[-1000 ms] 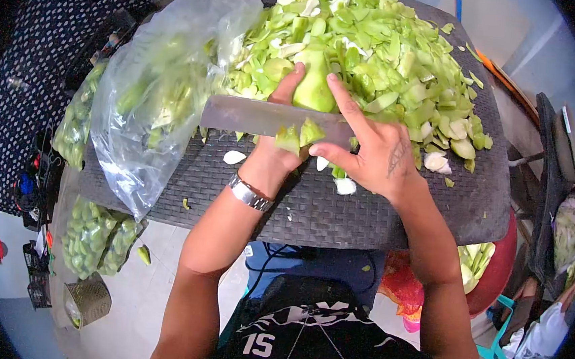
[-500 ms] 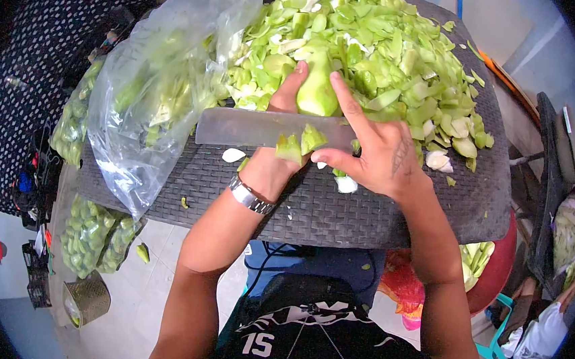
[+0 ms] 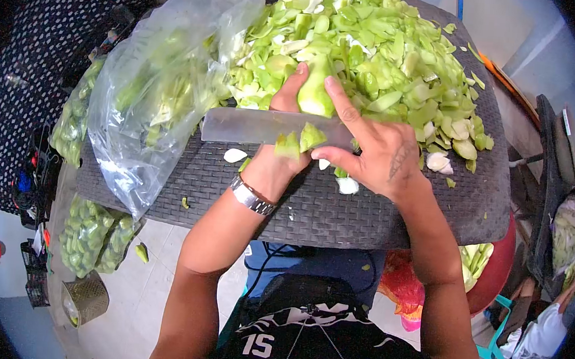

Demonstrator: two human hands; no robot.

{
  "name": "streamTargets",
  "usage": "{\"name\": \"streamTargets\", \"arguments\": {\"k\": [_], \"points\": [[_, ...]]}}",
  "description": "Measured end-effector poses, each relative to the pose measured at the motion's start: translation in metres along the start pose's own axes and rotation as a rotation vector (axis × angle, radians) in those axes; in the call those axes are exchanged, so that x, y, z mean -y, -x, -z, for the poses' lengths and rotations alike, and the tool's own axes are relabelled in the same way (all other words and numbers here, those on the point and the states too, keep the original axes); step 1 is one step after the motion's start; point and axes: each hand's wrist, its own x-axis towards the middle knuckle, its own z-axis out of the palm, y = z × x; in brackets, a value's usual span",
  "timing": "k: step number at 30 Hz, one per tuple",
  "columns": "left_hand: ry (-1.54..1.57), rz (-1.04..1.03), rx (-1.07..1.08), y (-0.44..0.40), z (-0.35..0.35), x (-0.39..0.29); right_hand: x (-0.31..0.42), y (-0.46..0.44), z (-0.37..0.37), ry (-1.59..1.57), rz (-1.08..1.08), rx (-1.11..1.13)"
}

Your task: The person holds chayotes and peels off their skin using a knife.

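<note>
My left hand (image 3: pixel 271 167), with a metal watch at its wrist, is closed around a pale green peeled fruit (image 3: pixel 315 101), which looks like a green mango. Its thumb lies along the fruit's left side, and the other fingers are hidden. A wide knife (image 3: pixel 234 125) stretches across in front of that hand, blade pointing left. The knife's handle end is in my right hand (image 3: pixel 387 153), largely covered by it. The right index finger reaches up to the fruit, and the thumb is close to the blade. Small green cut pieces (image 3: pixel 313 137) cling to the blade.
A big heap of green slices (image 3: pixel 404 67) with white seed pieces covers the far side of the dark woven table (image 3: pixel 338 220). On the left lies a clear plastic bag (image 3: pixel 137 114) with green pieces. Bagged green fruit (image 3: pixel 84 234) and a metal tin (image 3: pixel 85 298) stand on the floor.
The knife blade has shifted slightly right and up, and the right index fingertip is slightly further left on the fruit. The left hand's hold looks the same.
</note>
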Motion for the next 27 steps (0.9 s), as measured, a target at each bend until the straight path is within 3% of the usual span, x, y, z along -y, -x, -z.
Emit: {"name": "streamTargets", "arguments": {"k": [15, 19, 22, 23, 26, 27], "points": [[-0.087, -0.094, 0.051, -0.006, 0.008, 0.001, -0.01, -0.003, 0.011, -0.052, 0.009, 0.01], [-0.234, -0.083, 0.008, -0.001, 0.007, -0.009, -0.035, -0.003, 0.007, -0.36, -0.248, 0.008], [-0.265, -0.104, 0.02, 0.004, -0.003, -0.017, -0.054, -0.005, 0.014, -0.838, -0.637, -0.005], [-0.242, -0.11, 0.008, 0.003, -0.004, -0.017, -0.055, -0.005, 0.031, -0.947, -0.75, 0.11], [-0.207, -0.094, -0.021, 0.004, -0.006, -0.018, -0.046, -0.014, 0.031, -0.717, -0.869, 0.161], [-0.201, -0.083, -0.026, 0.005, -0.006, -0.018, -0.04, -0.012, 0.015, -0.625, -0.715, 0.024]]}}
